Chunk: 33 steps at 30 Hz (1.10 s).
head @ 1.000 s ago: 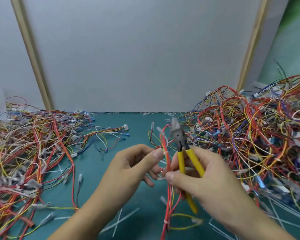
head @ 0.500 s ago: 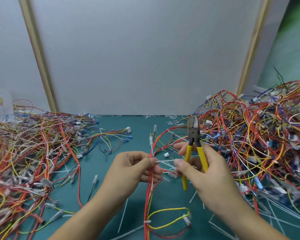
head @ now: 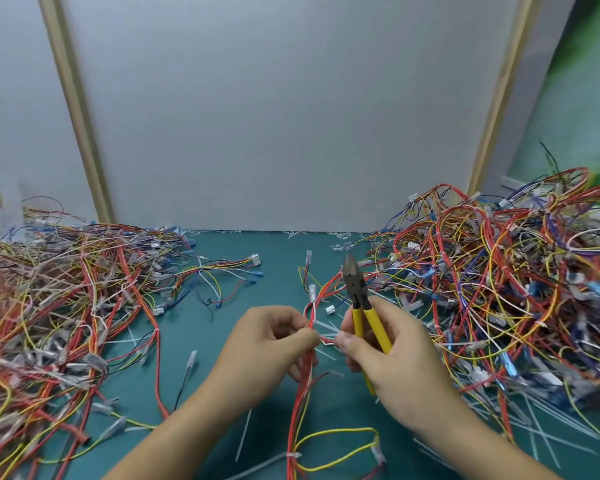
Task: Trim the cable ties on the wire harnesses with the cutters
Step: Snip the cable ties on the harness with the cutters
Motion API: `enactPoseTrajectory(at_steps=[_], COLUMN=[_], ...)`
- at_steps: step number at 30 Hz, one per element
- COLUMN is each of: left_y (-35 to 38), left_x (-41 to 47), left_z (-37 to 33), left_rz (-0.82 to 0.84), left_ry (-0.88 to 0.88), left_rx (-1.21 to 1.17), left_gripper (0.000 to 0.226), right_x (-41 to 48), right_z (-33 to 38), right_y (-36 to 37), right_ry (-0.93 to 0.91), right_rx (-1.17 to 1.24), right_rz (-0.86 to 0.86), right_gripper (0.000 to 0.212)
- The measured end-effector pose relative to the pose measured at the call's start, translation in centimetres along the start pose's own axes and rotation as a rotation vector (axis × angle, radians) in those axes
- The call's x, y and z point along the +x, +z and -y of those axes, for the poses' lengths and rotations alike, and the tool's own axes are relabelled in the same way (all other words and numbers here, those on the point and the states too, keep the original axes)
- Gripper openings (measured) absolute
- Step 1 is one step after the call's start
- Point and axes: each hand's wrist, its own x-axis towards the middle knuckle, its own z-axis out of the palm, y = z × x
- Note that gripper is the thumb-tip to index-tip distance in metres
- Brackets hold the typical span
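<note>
The left hand (head: pixel 274 336) is pinching the harness (head: pixel 307 375); its tie tails (head: pixel 326 328) are pointing toward three o'clock, where the right hand (head: pixel 392 355) is gripping the cutters (head: pixel 361 303), tip at twelve.

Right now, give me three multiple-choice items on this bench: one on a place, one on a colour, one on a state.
1. Where does the taller pile of wire harnesses lie?
A. on the person's right
B. in the middle of the mat
C. against the left wall panel

2. What colour are the handles of the cutters?
A. red
B. yellow
C. blue

3. How do the cutters stand at this moment?
A. lying on the mat
B. closed around a cable tie
C. held in the right hand, nose up, cutting nothing

Key: 1 A, the pile on the right rises higher than the flatter left pile. 2 B, two yellow grips show in the right hand. 3 C, the dark nose points up and away from the harness that the left hand pinches, with white tie tails sticking out between the hands.
</note>
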Motion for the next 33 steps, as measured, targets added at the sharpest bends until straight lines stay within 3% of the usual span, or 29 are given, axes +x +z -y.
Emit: enactPoseTrajectory(at_steps=[3,5,11,17,23,26,29,33], left_y=[-0.3,-0.5,-0.9,-0.8,-2.1,-1.7,-1.4,-1.4], left_x=[-0.4,-0.5,-0.3,-0.3,-0.1,-0.3,-0.4,-0.3], left_z=[-0.3,-0.3,-0.3,-0.3,-1.0,-1.4,-1.2,-1.0], left_rz=[0.079,0.096,-0.026,-0.105,-0.242,-0.208,-0.171,-0.117], left_ry=[-0.035,-0.053,-0.040,0.043,0.172,0.208,0.198,0.194], left_rx=[-0.146,-0.191,-0.248,-0.170,-0.389,-0.419,-0.446,-0.473], left_gripper=[0.006,0.015,0.014,0.012,0.016,0.018,0.021,0.025], right_x=[0.4,0.5,2.5,0.9,0.1,0.2,0.0,-0.3], right_z=[-0.3,-0.3,1.2,1.4,1.4,1.8,1.8,1.7], right_y=[0.0,-0.1,-1.0,0.2,-0.4,-0.6,-0.3,-0.1], right_ry=[0.007,0.014,0.037,0.020,0.001,0.024,-0.024,-0.011], right_rx=[-0.035,-0.084,-0.113,-0.104,-0.060,-0.070,-0.243,-0.267], right_rz=[-0.051,-0.051,-0.022,-0.045,0.036,0.072,0.171,0.200], right_gripper=[0.022,0.023,0.009,0.048,0.042,0.049,0.060,0.054])
